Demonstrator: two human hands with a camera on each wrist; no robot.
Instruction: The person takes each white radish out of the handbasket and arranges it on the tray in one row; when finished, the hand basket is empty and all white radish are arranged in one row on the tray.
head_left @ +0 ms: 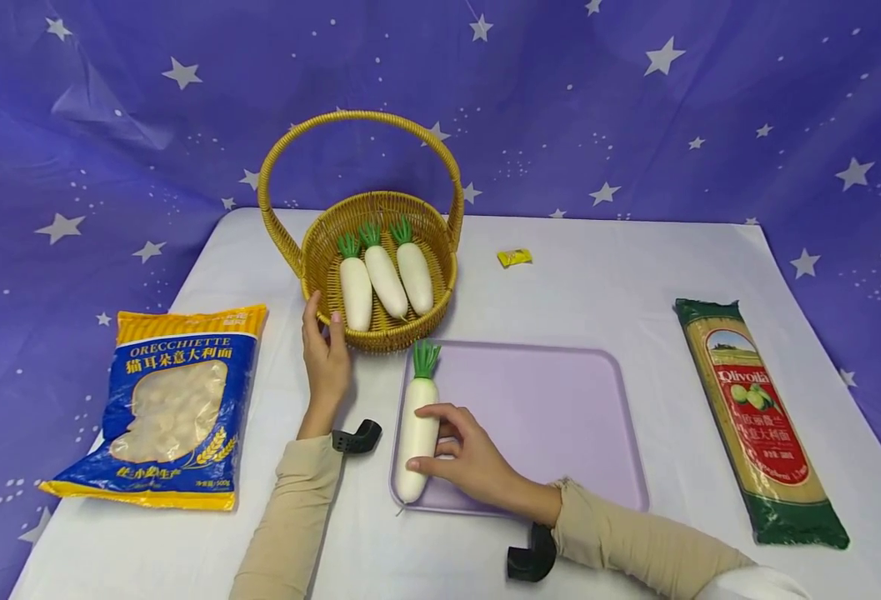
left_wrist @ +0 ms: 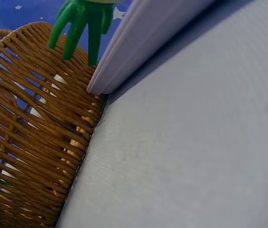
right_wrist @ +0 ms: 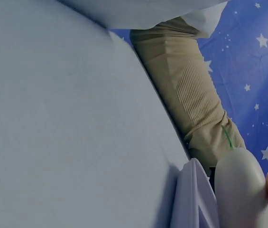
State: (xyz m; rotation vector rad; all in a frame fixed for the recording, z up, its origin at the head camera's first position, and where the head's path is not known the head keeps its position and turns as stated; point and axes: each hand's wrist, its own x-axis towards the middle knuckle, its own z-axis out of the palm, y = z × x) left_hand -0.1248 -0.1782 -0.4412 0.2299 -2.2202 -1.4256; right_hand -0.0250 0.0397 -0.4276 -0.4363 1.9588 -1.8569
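A white radish (head_left: 418,433) with green leaves lies along the left edge of a lilac tray (head_left: 538,417). My right hand (head_left: 478,458) holds it from the right, fingers and thumb across its body. In the right wrist view the rounded tip of the radish (right_wrist: 242,187) shows beside the tray edge, a fingertip against it. My left hand (head_left: 326,358) touches the near left rim of a wicker basket (head_left: 391,340), its fingers fairly straight. Inside the basket lie three more white radishes (head_left: 385,281). The left wrist view shows the basket's woven side but not the hand.
On the left lies a blue and yellow bag of orecchiette (head_left: 177,408). A long spaghetti pack (head_left: 763,425) lies at the right. Behind the tray is a small yellow wrapped candy (head_left: 514,257). The tall basket handle (head_left: 361,115) arches above the basket.
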